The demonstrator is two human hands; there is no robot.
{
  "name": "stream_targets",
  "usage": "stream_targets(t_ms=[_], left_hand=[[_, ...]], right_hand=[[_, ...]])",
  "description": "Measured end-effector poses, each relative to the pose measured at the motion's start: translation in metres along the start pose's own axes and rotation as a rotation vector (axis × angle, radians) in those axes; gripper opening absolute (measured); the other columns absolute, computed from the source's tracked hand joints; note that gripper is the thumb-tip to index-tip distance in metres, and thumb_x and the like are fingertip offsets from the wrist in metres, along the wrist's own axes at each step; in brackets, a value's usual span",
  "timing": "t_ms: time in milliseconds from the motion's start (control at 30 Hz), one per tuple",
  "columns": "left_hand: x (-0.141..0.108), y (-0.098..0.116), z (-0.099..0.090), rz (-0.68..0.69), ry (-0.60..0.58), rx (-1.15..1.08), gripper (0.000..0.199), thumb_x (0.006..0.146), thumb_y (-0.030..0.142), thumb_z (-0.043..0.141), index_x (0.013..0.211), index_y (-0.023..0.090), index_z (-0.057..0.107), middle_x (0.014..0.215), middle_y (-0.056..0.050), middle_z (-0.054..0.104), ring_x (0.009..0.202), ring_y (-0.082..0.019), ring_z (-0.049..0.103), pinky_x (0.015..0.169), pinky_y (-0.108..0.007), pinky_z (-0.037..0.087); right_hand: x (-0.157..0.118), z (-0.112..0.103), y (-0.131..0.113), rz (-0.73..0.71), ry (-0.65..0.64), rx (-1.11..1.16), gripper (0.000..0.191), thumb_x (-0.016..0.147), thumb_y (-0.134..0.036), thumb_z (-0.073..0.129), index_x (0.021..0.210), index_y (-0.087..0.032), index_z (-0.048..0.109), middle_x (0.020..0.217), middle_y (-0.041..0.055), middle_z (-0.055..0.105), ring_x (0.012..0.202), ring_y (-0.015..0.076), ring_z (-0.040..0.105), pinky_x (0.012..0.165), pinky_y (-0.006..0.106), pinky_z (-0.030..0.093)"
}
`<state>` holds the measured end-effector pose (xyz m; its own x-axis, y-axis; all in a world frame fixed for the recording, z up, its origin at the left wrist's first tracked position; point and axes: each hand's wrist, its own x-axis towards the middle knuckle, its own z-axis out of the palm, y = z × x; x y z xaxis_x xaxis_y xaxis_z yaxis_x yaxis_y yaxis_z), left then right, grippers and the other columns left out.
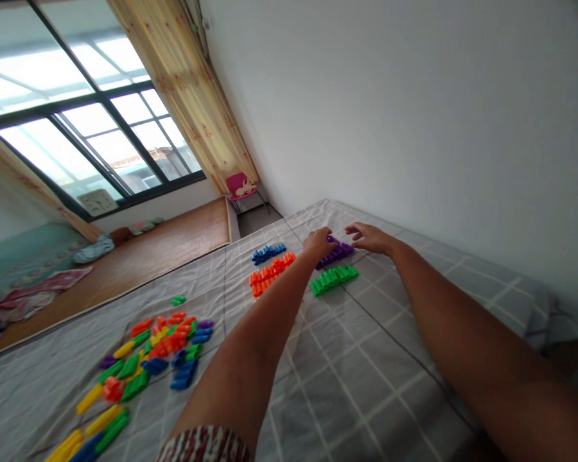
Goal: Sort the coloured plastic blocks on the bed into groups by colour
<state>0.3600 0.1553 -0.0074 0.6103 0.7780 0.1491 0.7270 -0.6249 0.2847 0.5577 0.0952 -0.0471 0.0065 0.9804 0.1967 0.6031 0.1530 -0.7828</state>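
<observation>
At the far part of the bed, a row of purple plastic building pieces lies between my two hands. My left hand is at the row's left end, its fingers bent around a purple piece there; its fingertips are partly hidden. My right hand hovers by the right end, thumb and fingers apart, holding nothing. Just nearer to me is a row of green pieces. Orange pieces lie in rows left of my left forearm, partly covered by it, with blue pieces behind them.
A loose pile of mixed-colour pieces spreads over the checked grey bedsheet at left. One small green piece lies apart. A white wall borders the bed's right side. Beyond are a wooden platform and a pink chair.
</observation>
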Motion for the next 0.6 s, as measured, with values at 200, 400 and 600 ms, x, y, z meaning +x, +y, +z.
stream_targets(t_ms=[200,400,600], left_hand=[[0.001,0.0,0.0,-0.031,-0.022,0.02,0.051,0.079,0.042,0.064,0.124,0.022,0.056,0.129,-0.011,0.059,0.12,-0.029,0.052,0.096,-0.04,0.044],[-0.02,-0.01,-0.018,0.032,0.081,-0.033,0.049,0.082,0.041,0.061,0.126,0.019,0.057,0.131,-0.012,0.056,0.123,-0.027,0.05,0.103,-0.04,0.041],[-0.119,-0.07,-0.077,0.15,0.211,-0.035,0.035,0.084,0.032,0.058,0.116,0.019,0.062,0.121,-0.009,0.063,0.116,-0.023,0.055,0.103,-0.039,0.042]], right_hand=[[0.0,0.001,0.003,-0.037,-0.071,0.039,0.058,0.068,-0.012,0.069,0.124,-0.015,0.056,0.13,0.0151,0.058,0.106,0.0237,0.062,0.088,0.036,0.053],[-0.002,0.005,0.002,0.015,-0.112,0.032,0.058,0.066,-0.016,0.071,0.123,-0.014,0.058,0.129,0.0158,0.059,0.105,0.0248,0.062,0.084,0.035,0.054],[-0.013,0.001,-0.009,0.006,-0.162,0.02,0.06,0.067,-0.039,0.073,0.122,-0.019,0.061,0.122,0.0129,0.064,0.106,0.0283,0.062,0.088,0.039,0.052]])
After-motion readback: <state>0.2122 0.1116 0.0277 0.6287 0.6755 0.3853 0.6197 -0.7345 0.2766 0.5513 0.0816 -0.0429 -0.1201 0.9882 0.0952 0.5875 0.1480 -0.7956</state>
